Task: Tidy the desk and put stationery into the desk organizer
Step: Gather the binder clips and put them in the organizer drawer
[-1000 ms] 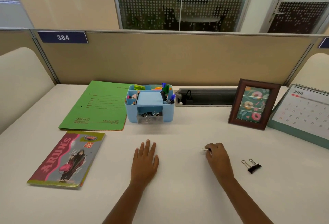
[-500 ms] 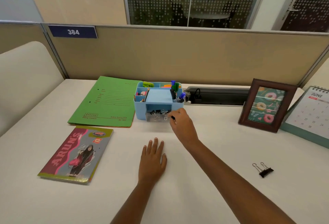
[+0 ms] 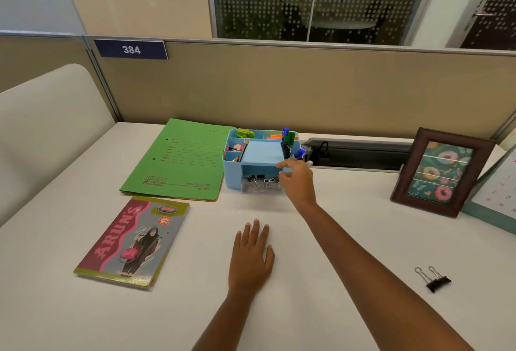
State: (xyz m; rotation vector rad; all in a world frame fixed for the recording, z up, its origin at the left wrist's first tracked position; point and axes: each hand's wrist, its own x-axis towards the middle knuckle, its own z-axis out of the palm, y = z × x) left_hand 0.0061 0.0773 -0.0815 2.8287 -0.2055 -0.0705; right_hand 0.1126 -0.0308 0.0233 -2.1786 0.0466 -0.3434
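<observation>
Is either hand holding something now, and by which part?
Left hand: flat on desk, nothing. Right hand, at the organizer drawer: cannot tell; its fingers hide any item.

Right hand point(image 3: 297, 183) — now over organizer drawer point(image 3: 255, 186).

Just ahead of the right hand point(image 3: 297, 180) the blue organizer point(image 3: 231, 179) blocks the way. Its upright markers point(image 3: 285, 145) rise beyond the fingertips, and the partition point(image 3: 279, 91) walls off everything behind. To that hand's right the surface point(image 3: 349, 200) lies open as far as the picture frame point(image 3: 444, 172) and calendar point(image 3: 499, 197). Nearer the person, the flat left hand point(image 3: 251, 255) takes the middle, with a green folder point(image 3: 181, 161) and notebook point(image 3: 131, 242) to its left and a binder clip point(image 3: 434, 279) well off to its right.
</observation>
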